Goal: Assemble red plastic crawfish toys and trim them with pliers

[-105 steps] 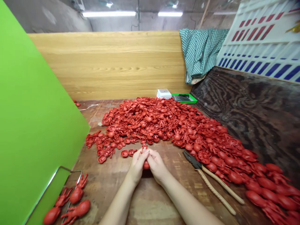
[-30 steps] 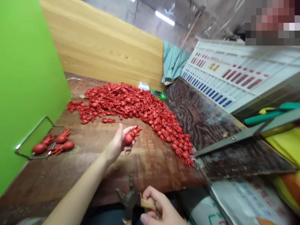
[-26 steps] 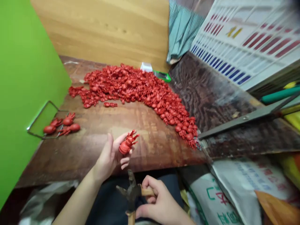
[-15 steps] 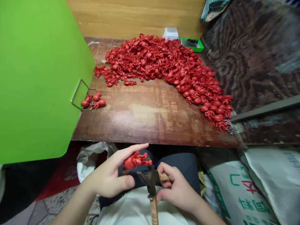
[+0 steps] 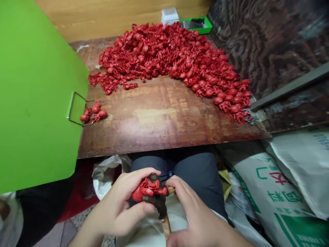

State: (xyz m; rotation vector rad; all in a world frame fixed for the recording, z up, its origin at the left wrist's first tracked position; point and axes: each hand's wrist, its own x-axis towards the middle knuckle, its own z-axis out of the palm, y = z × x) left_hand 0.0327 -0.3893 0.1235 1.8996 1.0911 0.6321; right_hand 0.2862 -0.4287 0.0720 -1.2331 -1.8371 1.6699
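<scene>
While we're on the hands, what's the left hand (image 5: 115, 206) got?

Red crab-shaped piece (image 5: 146, 190), held tight, fingers over the top, thumb underneath. Its claws point toward the right hand.

And the right hand (image 5: 195, 216)?

Fingers curled closed around a hand tool (image 5: 160, 206) w/ a dark metal head and a wooden handle (image 5: 166, 228). Red piece is pressed against that metal head, so both hands are close together, almost touching.

Where's all that vs. the desk (image 5: 154, 116)?

Off it, just past the near edge, over the person's lap. Dark trousers (image 5: 197, 175) show right behind the hands.

Rest of the red pcs?

Big heap (image 5: 169, 58) along the far edge of the desk, trailing toward the right edge. Three more pcs (image 5: 94, 113) lie well apart from it near the left edge, at the wire loop (image 5: 77, 108) of a green board (image 5: 33, 103).

Anything readable?

Lower-right sack (image 5: 267, 192) has big green and red Chinese characters, too skewed to read w/ confidence. White sack (image 5: 308, 154) above it has small blue print at its edge, too small to make out.

What's behind the heap?

White box (image 5: 169, 15) and green tray (image 5: 196, 25), side by side at the far edge. Dark wood-grain board (image 5: 267, 41) off to the right, w/ a grey metal bar (image 5: 290, 85) across it.
</scene>
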